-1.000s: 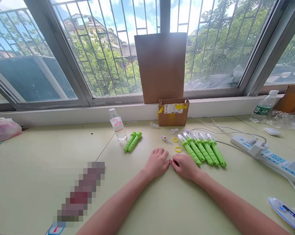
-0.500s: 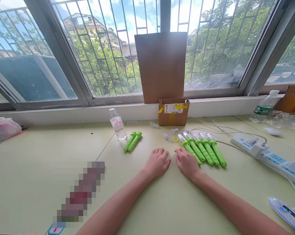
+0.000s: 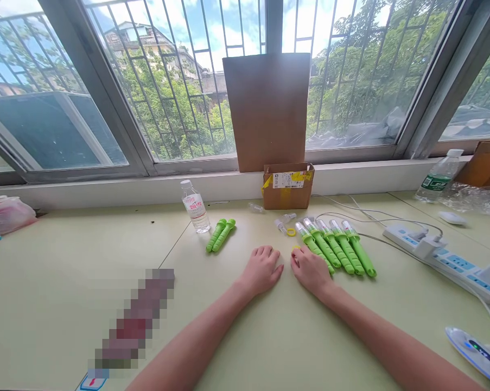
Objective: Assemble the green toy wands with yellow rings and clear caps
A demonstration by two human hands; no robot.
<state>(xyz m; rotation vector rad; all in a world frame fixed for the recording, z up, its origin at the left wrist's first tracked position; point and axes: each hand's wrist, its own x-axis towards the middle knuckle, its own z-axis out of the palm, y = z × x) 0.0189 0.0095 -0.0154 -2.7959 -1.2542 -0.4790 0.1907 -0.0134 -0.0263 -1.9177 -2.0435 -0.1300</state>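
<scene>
My left hand (image 3: 261, 270) rests palm down on the pale table, fingers stretched out and thumb apart, holding nothing. To its right lies my right hand (image 3: 311, 270), its fingers curled under; whatever they may hold is hidden. Just beyond those fingertips a bit of yellow ring (image 3: 296, 247) shows, partly covered. Another yellow ring (image 3: 291, 232) lies farther back beside small clear plastic caps (image 3: 280, 226). Against the right hand's outer side is a row of several green ridged tubes with clear tops (image 3: 337, 247). Two green tubes (image 3: 221, 235) without clear tops lie left of my left hand.
A water bottle (image 3: 196, 209) stands behind the two tubes. At the back are a small cardboard box (image 3: 287, 198) and an upright brown board (image 3: 269, 114). A power strip (image 3: 452, 263) with cables runs along the right. A blurred-out object (image 3: 134, 320) lies front left.
One clear cap behind the right hand has shifted slightly right, towards the farther yellow ring. The right fingers have drawn in a little. My left hand has stayed put.
</scene>
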